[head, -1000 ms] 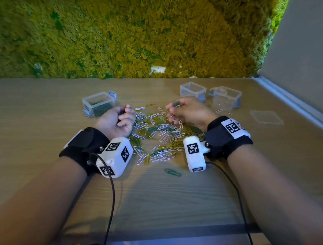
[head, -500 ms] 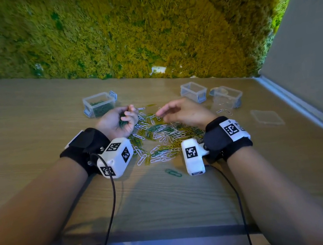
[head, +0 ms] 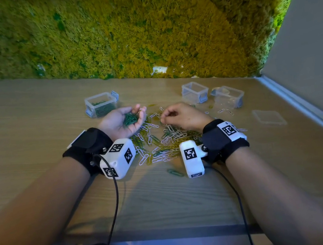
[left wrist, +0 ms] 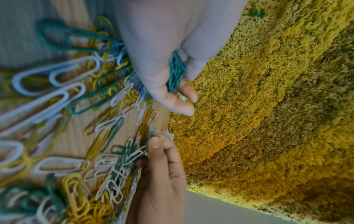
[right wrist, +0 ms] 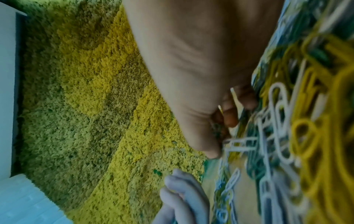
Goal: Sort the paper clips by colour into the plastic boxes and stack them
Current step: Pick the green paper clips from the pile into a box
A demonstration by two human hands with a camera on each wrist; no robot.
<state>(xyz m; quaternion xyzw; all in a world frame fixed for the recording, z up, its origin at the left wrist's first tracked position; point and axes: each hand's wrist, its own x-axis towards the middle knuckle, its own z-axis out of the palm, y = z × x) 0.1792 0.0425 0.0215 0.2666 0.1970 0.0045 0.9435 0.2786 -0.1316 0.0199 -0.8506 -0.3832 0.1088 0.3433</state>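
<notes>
My left hand (head: 126, 115) lies palm up at the pile's left edge, its fingers loosely cupped, with a bundle of green paper clips (head: 131, 120) (left wrist: 176, 72) in the palm. My right hand (head: 165, 118) (right wrist: 220, 133) hovers low over the mixed pile of white, yellow and green clips (head: 159, 143), fingers curled. Its thumb and forefinger pinch a clip at the pile's top; that clip looks green but is blurred. A clear box with green clips in it (head: 101, 104) stands just behind my left hand. Two clear boxes (head: 195, 92) (head: 228, 96) stand behind my right hand.
A clear lid (head: 268, 117) lies flat to the right, near the grey wall. One green clip (head: 175, 172) lies alone in front of the pile. A few white clips (head: 225, 111) lie by the right box. A moss wall (head: 142, 30) backs the wooden table (head: 20, 126).
My left hand has turned from a closed fist to palm up, showing the green clips. My right hand reached left over the pile and now pinches at it with curled fingers.
</notes>
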